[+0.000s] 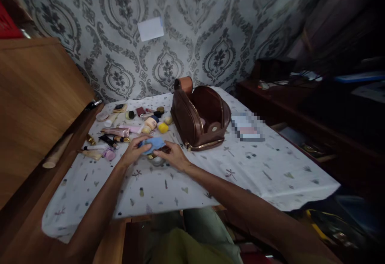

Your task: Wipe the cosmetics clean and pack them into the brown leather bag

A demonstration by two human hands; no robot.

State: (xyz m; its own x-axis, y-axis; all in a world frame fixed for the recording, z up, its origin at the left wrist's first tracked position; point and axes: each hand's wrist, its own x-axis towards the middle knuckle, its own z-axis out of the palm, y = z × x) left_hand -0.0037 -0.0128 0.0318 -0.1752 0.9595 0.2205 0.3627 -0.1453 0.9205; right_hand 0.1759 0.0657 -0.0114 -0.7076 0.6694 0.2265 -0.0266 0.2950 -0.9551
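Head view: left hand (136, 150) grips a blue cloth (155, 144); right hand (176, 156) appears closed on the gold-rimmed jar (157, 161) beneath it, over the table (192, 188). Wiping is judged under way, unfinished. Loose cosmetics (116, 132) lie from nine to twelve o'clock of the hands; which are already wiped cannot be determined. Brown bag (183, 117) stands unzipped at two o'clock.

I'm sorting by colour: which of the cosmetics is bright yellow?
The small yellow item beyond the blue cloth, left of the brown bag; none of the others is as vividly yellow.
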